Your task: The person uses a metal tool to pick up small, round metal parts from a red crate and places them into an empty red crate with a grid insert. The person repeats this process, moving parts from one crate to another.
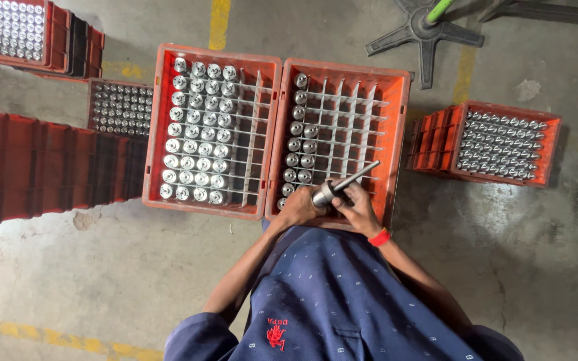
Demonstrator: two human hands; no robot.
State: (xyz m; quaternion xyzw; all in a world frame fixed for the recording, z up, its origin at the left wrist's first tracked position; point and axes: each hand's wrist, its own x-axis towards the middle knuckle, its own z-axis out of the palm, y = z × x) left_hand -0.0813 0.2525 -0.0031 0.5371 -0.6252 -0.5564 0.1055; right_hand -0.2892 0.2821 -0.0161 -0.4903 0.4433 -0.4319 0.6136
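Observation:
Both hands hold one metal shaft part (344,184), a thick silver head with a thin rod pointing up to the right. My left hand (300,208) grips around the thick head. My right hand (358,206), with a red band at the wrist, holds the rod just behind the head. The part hovers over the near edge of the right orange crate (399,120), whose white divider grid holds several upright metal parts in its left columns. Beside it on the left, the other orange crate (157,134) is mostly filled with the same parts.
More orange crates of metal parts stand at the right (503,142), upper left (11,30) and behind the left one (120,107). Empty stacked crates (41,167) lie at the far left. A black star-shaped chair base (426,37) sits at the top. Concrete floor with yellow lines.

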